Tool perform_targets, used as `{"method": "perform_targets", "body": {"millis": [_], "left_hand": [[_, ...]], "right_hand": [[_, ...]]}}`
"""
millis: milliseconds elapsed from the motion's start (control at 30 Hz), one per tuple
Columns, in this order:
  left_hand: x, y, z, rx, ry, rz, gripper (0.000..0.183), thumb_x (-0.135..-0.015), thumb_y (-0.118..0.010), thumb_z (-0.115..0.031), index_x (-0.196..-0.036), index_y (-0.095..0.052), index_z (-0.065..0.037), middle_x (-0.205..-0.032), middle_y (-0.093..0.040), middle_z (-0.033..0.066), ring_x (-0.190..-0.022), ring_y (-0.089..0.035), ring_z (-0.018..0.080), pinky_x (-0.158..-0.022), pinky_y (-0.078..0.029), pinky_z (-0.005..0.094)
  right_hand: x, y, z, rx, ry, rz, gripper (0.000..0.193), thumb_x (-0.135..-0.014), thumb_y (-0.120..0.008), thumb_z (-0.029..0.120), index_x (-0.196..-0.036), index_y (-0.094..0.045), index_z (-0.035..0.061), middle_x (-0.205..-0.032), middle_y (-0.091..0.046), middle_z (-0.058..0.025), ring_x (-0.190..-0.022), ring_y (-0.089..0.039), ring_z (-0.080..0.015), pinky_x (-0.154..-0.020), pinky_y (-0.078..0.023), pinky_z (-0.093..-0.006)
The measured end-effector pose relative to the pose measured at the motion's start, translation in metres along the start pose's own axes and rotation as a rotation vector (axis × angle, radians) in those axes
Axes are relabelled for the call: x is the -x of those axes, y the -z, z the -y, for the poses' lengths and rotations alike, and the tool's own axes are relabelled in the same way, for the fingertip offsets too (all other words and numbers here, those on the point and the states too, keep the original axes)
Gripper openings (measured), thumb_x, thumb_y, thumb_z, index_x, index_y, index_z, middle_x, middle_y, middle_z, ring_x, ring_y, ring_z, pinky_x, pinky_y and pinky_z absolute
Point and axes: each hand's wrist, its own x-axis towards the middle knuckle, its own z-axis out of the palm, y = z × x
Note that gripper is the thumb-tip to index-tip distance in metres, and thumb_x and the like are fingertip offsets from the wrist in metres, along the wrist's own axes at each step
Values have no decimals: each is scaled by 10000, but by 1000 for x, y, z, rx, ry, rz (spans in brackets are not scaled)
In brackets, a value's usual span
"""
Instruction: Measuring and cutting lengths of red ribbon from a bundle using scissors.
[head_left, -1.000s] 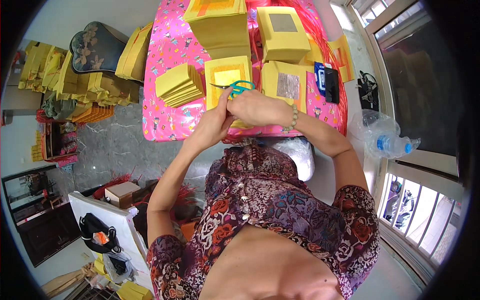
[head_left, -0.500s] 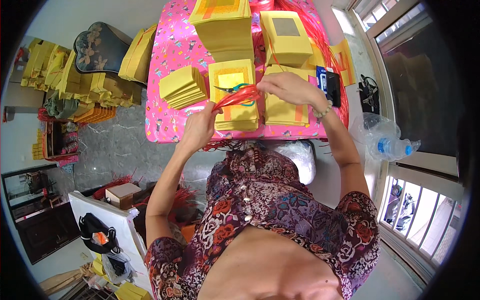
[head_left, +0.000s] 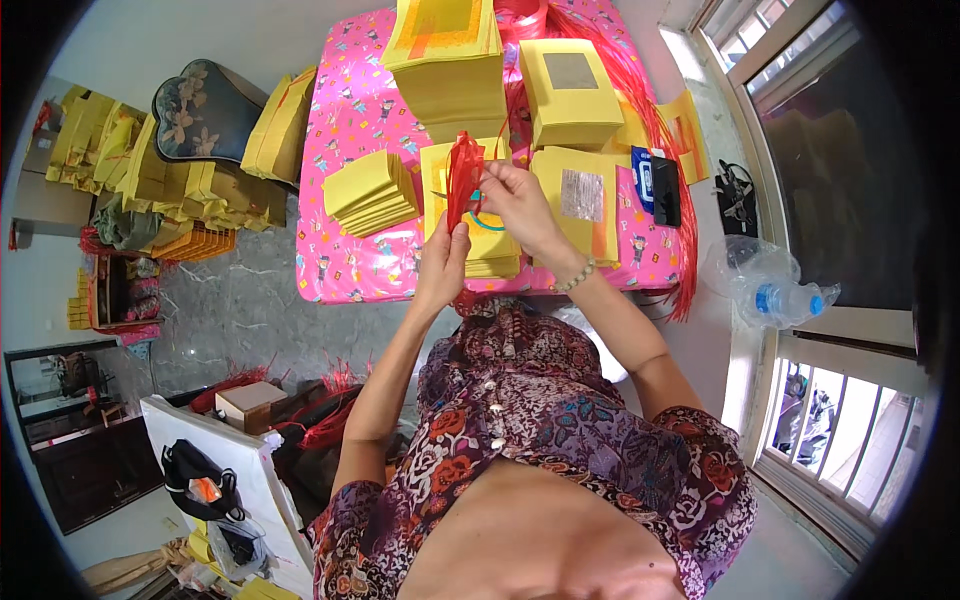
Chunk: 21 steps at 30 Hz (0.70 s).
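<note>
Lengthwise away from person, red strands (head_left: pixel 463 175)

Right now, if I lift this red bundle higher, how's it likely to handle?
The red bundle will probably be floppy: it's made of thin strands, and similar long red strands droop past the near right corner of the table. It looks light for its size, being loosely gathered. Its glossy sheen suggests it may slip a little in your left hand.
</note>
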Motion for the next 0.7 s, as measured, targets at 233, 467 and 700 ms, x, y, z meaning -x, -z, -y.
{"method": "perform_targets", "body": {"millis": [233, 467, 700], "left_hand": [[-4, 0, -2, 176, 107, 95, 226, -973, -391, -176, -1083, -520, -28, -692, -398, -26, -634, -388, 72, -572, -351, 228], [0, 9, -45, 374, -175, -158, 147, -966, -412, -199, -940, -498, -83, -877, -508, 27, -903, -473, 146, -878, -350, 281], [-6, 69, -109, 1112, -237, -230, 223, -972, -391, -236, -795, -427, -105, -619, -272, -48, -509, -235, 60, -468, -250, 224]], "right_hand": [[0, -9, 3, 23, 9, -51, 221, -947, -465, 159, -1068, -586, 20, -945, -591, 13, -860, -578, -66, -725, -503, -228], [0, -13, -8, 82, 302, -114, 365, -991, -306, 321, -1115, -492, 34, -1005, -555, -97, -1002, -516, -138, -796, -485, -281], [50, -23, -2, 63, -301, 820, 612, -953, -220, 515, -1005, -551, 3, -697, -543, -8, -617, -502, -92, -580, -440, -229]]}}
